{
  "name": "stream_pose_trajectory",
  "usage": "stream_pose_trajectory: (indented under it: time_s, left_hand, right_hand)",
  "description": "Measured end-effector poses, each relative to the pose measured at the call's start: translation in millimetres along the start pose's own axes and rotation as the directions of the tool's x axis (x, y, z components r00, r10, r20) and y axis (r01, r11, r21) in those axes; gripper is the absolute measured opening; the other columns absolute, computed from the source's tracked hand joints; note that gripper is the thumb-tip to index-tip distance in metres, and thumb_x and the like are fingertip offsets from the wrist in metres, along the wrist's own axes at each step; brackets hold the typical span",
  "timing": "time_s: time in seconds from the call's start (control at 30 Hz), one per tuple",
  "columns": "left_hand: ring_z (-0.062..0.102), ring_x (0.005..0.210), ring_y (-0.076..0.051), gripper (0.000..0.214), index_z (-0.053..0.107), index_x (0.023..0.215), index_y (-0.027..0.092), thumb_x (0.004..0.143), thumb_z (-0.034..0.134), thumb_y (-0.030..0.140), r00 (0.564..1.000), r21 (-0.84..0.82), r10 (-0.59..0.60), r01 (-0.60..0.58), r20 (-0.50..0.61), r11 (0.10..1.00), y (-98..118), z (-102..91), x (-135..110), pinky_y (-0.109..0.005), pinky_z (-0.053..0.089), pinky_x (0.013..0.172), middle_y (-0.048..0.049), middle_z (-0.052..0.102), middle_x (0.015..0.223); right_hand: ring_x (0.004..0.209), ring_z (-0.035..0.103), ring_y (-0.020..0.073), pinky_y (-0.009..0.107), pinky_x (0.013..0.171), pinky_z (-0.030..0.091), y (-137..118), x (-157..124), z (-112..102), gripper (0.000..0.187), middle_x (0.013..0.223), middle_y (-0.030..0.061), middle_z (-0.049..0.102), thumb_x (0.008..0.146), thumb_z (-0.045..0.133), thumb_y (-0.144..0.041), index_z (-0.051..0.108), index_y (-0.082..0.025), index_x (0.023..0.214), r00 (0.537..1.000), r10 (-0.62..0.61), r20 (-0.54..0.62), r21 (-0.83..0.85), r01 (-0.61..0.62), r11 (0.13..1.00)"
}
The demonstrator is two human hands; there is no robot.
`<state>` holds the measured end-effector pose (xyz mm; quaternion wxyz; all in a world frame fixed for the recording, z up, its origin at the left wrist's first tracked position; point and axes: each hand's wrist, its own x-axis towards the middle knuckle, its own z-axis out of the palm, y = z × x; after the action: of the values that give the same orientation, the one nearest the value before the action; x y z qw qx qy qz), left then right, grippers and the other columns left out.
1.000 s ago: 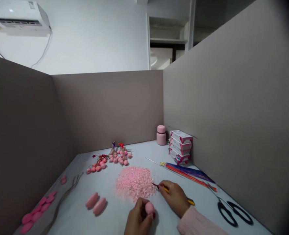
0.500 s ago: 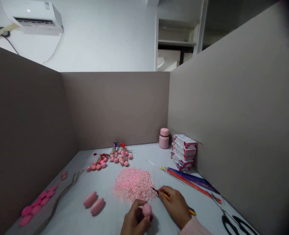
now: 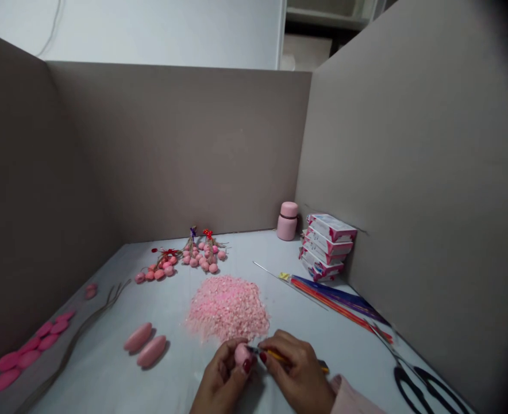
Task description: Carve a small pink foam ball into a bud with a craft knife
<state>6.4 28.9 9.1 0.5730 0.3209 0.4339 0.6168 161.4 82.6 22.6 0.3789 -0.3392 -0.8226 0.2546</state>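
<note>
My left hand (image 3: 223,374) is closed round a small pink ball (image 3: 242,355), its thumb and fingertips pressing the sides. In my right hand (image 3: 297,368) is a craft knife with a yellow handle (image 3: 275,356), gripped like a pen. The knife's dark blade (image 3: 252,349) touches or nearly touches the ball's right side; the exact contact is too small to tell. Just beyond both hands lies a heap of pink shavings (image 3: 228,310). Two long pink oval pieces (image 3: 151,351) rest side by side to the left of my left hand.
Flat pink discs (image 3: 30,345) and brown cords (image 3: 77,339) lie at left. Bunches of pink balls (image 3: 202,256) sit at the back. A pink flask (image 3: 287,221), stacked boxes (image 3: 329,244), coloured strands (image 3: 335,302) and black-handled scissors (image 3: 422,385) line the right. Grey partitions (image 3: 185,149) enclose the table.
The view has tilted down. My right hand has brought the knife from beside the shavings to the ball in my left hand, and both hands are now close together.
</note>
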Motion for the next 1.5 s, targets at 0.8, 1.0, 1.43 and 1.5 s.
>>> stream_pose_trajectory:
  time_s: [0.8,1.0,1.43,1.5]
  left_hand:
    - [0.039,0.047,-0.008,0.035,0.051,0.074,0.018,0.068,0.066,0.049,0.995,0.172,-0.032,0.016,0.095,0.985,-1.9,0.5,-1.9,-0.023,0.030,0.046,0.0069,0.044,0.058]
    - [0.034,0.051,-0.008,0.038,0.046,0.069,0.019,0.067,0.065,0.052,0.996,0.194,0.010,-0.027,0.093,0.981,-6.2,-4.8,1.0,-0.023,0.025,0.047,0.0071,0.043,0.058]
    - [0.034,0.049,-0.008,0.040,0.044,0.067,0.020,0.066,0.066,0.053,0.999,0.222,-0.044,0.042,0.001,0.974,-3.3,-0.7,-0.5,-0.023,0.023,0.046,0.0078,0.044,0.055]
    - [0.033,0.049,-0.008,0.041,0.045,0.068,0.019,0.065,0.064,0.055,1.000,0.235,-0.030,0.030,-0.004,0.972,-4.3,-0.5,0.1,-0.023,0.022,0.047,0.0077,0.044,0.055]
  right_hand:
    - [0.064,0.059,0.0140,0.021,0.059,0.041,0.3,-4.5,-1.3,0.022,0.070,0.0022,0.064,0.089,0.047,-0.031,0.067,-0.022,0.086,0.988,-0.071,0.135,-0.016,0.073,0.997]
    - [0.068,0.060,0.0144,0.021,0.060,0.041,3.4,-8.5,0.5,0.018,0.074,0.0030,0.063,0.088,0.047,-0.025,0.064,-0.021,0.088,0.983,-0.104,0.150,-0.090,0.119,0.989]
    - [0.066,0.061,0.0143,0.022,0.059,0.043,10.3,-2.0,-2.7,0.019,0.072,0.0022,0.062,0.089,0.046,-0.027,0.064,-0.021,0.087,0.997,-0.022,0.080,-0.069,0.028,0.997]
    - [0.065,0.061,0.0139,0.021,0.058,0.043,8.6,-5.4,-0.9,0.017,0.073,0.0022,0.062,0.089,0.047,-0.026,0.064,-0.021,0.090,0.987,-0.098,0.125,-0.085,0.109,0.990]
